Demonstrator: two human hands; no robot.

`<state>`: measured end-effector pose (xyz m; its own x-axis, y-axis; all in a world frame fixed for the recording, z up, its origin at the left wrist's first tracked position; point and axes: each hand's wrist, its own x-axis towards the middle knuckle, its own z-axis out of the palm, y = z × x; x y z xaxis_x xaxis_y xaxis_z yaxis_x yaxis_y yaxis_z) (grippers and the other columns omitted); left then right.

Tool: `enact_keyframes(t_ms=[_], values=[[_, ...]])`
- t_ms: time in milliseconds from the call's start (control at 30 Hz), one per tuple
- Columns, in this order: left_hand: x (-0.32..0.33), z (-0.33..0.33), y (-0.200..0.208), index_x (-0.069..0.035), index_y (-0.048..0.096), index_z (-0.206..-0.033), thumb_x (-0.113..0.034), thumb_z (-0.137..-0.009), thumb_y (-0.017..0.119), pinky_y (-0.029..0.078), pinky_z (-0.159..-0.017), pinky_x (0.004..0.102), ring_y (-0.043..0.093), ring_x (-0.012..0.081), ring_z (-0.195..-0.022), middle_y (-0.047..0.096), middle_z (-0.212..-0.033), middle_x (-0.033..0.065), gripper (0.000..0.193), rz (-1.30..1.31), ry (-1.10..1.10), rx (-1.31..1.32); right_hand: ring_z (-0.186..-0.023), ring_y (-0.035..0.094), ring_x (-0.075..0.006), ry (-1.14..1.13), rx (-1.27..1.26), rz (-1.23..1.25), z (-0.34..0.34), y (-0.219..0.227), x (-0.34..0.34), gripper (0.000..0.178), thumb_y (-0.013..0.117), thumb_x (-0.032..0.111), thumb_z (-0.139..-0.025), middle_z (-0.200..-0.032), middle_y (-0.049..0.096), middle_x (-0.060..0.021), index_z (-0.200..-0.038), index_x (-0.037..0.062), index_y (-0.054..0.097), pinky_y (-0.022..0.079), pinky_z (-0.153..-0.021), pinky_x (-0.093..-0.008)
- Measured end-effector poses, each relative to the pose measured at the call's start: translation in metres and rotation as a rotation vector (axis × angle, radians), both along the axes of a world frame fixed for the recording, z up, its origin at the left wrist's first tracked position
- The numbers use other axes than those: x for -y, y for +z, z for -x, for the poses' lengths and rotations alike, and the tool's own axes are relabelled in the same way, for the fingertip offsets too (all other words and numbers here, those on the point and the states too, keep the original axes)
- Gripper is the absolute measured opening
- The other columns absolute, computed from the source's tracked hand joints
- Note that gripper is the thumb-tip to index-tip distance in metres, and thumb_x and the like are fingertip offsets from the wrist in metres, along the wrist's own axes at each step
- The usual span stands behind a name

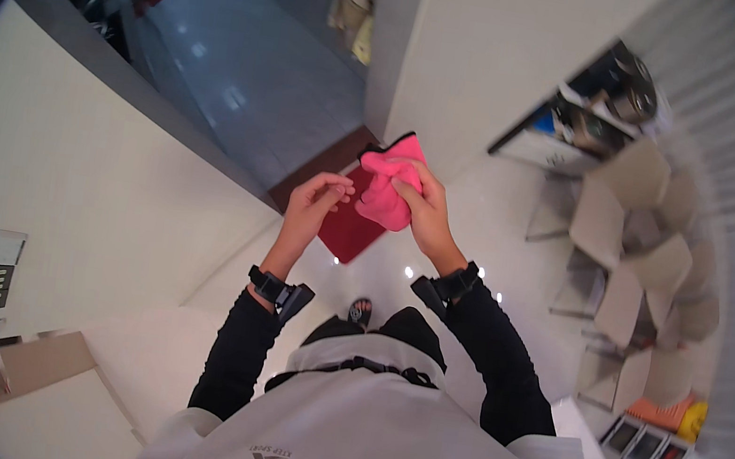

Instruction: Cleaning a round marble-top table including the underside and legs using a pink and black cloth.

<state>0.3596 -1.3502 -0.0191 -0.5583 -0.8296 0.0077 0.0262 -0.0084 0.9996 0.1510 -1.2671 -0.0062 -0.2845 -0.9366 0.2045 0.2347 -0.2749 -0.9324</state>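
A bunched pink cloth (384, 196) with a black edge is gripped in my right hand (428, 208), thumb pressed over its folds. Its black-trimmed corner sticks up on the far side. My left hand (316, 203) is just left of the cloth, apart from it, with the fingers curled in and the thumb against them. Whether anything small sits in those left fingers cannot be seen. Each wrist wears a black strapped device, the left one (279, 292) and the right one (448, 284), over black sleeves.
Below my hands lies a red mat (350, 234) at a doorway to a room with a grey floor (250, 60). White walls flank the opening. On the right stand several beige chairs (599, 221) and a cluttered cabinet (555, 148). A cardboard box (48, 362) is at lower left.
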Motion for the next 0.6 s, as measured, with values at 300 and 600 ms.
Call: enact_keyframes(t_ms=[300,600], values=[[0.059,0.013,-0.033,-0.006,0.052,-0.146,-0.002,-0.092,0.071,0.053,-0.089,0.0284,0.067,0.0113,-0.101,0.064,-0.132,0.0094,0.057,0.049,0.211,0.109,-0.102,0.066,-0.0136,0.452,0.11,-0.052,0.034,-0.023,0.131,0.027,0.057,0.0,-0.097,-0.109,0.069,-0.0061,-0.123,-0.0003,0.063,0.05,-0.094,-0.0279],[0.205,0.003,0.032,-0.003,0.069,-0.119,-0.026,-0.098,0.07,0.046,-0.074,0.0257,0.052,0.0074,-0.078,0.063,-0.089,0.0006,0.031,0.0,0.448,0.55,-0.108,0.062,-0.0126,0.609,0.534,-0.077,0.016,0.042,0.348,0.032,0.06,0.005,-0.097,-0.116,0.067,-0.0036,-0.128,0.0028,0.062,0.048,-0.094,-0.027]])
